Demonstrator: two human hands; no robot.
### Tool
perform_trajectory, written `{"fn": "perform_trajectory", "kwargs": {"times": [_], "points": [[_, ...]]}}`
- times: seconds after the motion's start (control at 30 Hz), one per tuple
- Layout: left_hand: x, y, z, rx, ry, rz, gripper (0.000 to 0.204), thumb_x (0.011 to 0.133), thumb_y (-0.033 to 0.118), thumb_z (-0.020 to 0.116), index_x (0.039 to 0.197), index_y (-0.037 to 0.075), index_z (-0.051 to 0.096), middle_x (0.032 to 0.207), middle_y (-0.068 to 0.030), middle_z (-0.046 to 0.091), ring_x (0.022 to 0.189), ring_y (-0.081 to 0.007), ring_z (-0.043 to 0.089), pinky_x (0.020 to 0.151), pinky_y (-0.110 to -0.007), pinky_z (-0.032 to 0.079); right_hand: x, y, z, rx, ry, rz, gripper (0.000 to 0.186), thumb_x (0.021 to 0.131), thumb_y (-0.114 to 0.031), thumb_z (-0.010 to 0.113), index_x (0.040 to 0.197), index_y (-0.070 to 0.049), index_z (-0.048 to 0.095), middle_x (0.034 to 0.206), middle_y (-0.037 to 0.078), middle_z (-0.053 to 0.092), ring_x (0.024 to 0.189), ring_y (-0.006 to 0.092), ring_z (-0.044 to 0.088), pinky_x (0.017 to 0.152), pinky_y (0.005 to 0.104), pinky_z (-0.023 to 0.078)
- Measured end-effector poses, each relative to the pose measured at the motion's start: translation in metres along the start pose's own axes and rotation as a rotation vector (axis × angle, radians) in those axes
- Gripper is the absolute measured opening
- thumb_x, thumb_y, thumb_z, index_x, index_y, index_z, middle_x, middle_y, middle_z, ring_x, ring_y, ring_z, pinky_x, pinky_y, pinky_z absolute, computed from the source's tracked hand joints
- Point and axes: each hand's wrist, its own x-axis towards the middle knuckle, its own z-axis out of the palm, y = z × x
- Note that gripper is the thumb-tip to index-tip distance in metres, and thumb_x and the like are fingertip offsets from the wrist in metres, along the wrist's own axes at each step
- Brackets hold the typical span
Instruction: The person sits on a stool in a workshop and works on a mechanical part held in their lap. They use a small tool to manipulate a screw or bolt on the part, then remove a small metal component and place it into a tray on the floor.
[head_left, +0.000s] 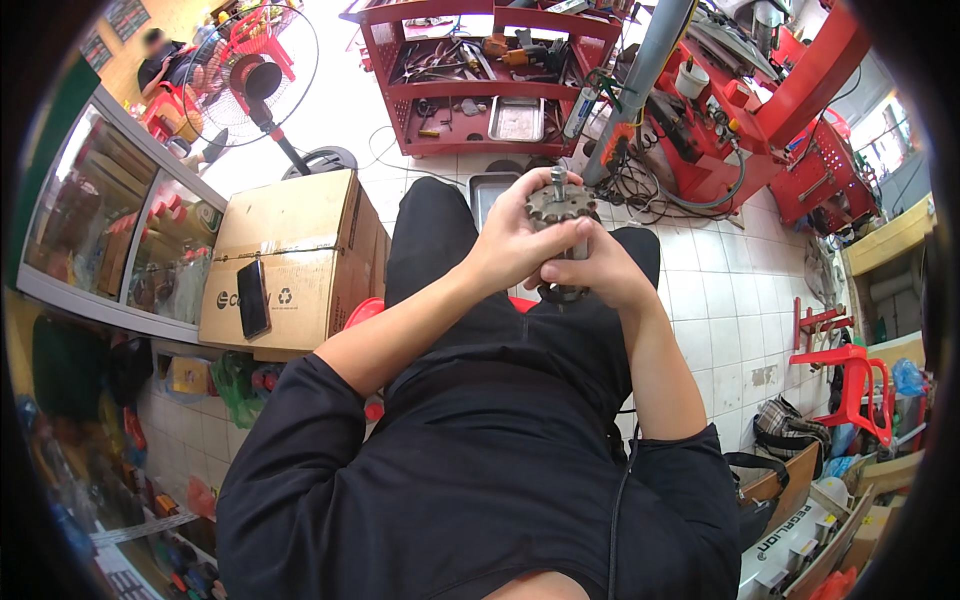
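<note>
I sit on a red stool with both hands raised over my knees. My left hand [512, 238] wraps around a grey metal sprocket [560, 206] with a short shaft sticking up from its middle. My right hand [598, 268] grips the same part from below and to the right, fingers curled under it. A dark round piece shows just under my right hand; what it is cannot be told.
A cardboard box [290, 262] with a black phone [253, 298] on top stands at my left. Ahead are a red tool rack [480, 75], metal trays, a grey pole [640, 70] and red machines. A glass cabinet [110, 220] and a fan [255, 75] stand far left, a red stool [850, 380] at right.
</note>
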Motion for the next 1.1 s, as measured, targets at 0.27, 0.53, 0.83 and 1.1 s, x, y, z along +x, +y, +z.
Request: {"fn": "perform_trajectory", "kwargs": {"times": [0.27, 0.53, 0.83, 1.1], "points": [[0.016, 0.005, -0.019, -0.086, 0.039, 0.188, 0.054, 0.093, 0.026, 0.051, 0.141, 0.003, 0.041, 0.136, -0.0140, 0.051, 0.125, -0.0203, 0.045, 0.099, -0.033, 0.037, 0.002, 0.005, 0.010, 0.309, 0.032, -0.033, 0.029, 0.088, -0.021, 0.066, 0.105, 0.000, 0.057, 0.076, 0.008, 0.063, 0.065, 0.0186, 0.064, 0.061, 0.0329, 0.054], [0.020, 0.019, -0.034, -0.066, -0.167, 0.158, 0.034, 0.094, 0.011, 0.054, 0.126, 0.000, 0.057, 0.120, -0.0108, 0.062, 0.112, -0.0170, 0.057, 0.095, -0.031, 0.044, -0.001, -0.001, 0.009, 0.142, 0.024, -0.058, 0.028, 0.084, -0.017, 0.070, 0.101, 0.000, 0.058, 0.076, 0.008, 0.063, 0.063, 0.0177, 0.064, 0.062, 0.0310, 0.052], [0.018, 0.021, -0.032, -0.044, -0.074, 0.099, 0.025, 0.091, 0.009, 0.064, 0.114, -0.001, 0.063, 0.105, -0.0061, 0.065, 0.097, -0.0115, 0.061, 0.087, -0.027, 0.049, 0.001, 0.003, 0.012, 0.017, 0.089, -0.085, 0.032, 0.081, -0.016, 0.069, 0.105, 0.001, 0.057, 0.077, 0.007, 0.063, 0.065, 0.0165, 0.063, 0.061, 0.0305, 0.053], [0.020, 0.018, -0.035, -0.115, -0.056, 0.071, 0.033, 0.087, 0.011, 0.070, 0.116, 0.000, 0.059, 0.100, -0.0073, 0.065, 0.093, -0.0121, 0.061, 0.083, -0.027, 0.050, 0.000, -0.007, 0.017, -0.190, 0.187, -0.064, 0.034, 0.081, -0.015, 0.075, 0.108, 0.000, 0.061, 0.092, 0.003, 0.066, 0.080, 0.0082, 0.060, 0.072, 0.0260, 0.049]]}}
